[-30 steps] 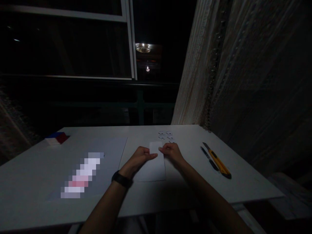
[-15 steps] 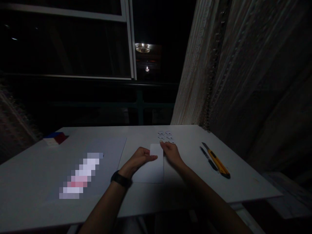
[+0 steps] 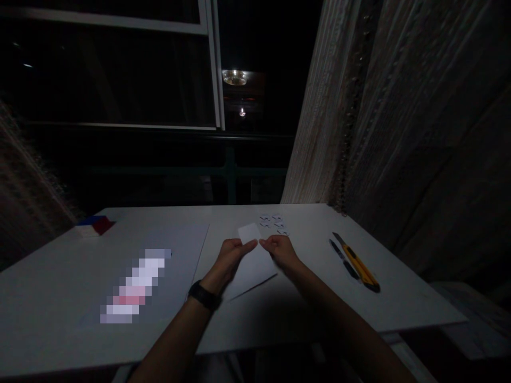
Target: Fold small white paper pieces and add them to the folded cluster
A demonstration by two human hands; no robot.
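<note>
A white sheet of paper (image 3: 254,268) is held between my two hands over the middle of the table. My left hand (image 3: 231,260), with a dark band on its wrist, pinches its left side, thumb on top. On the other side my right hand (image 3: 282,250) grips the right edge, and the two thumb tips nearly meet. The sheet's upper end sticks out beyond the thumbs, and its lower edge slants up to the right. Just beyond my right hand lie several small white pieces with dark marks (image 3: 275,219).
On the right lie a yellow box cutter (image 3: 359,266) and a dark pen (image 3: 344,259). A large pale sheet (image 3: 181,266) with a blurred-out strip is on the left of the white table (image 3: 311,319). A blue, red and white cube (image 3: 92,226) stands at the far left.
The paper has turned, its lower right corner swinging up. My right hand has slid down its edge, and my left thumb has risen, so the thumbs are closer together.
</note>
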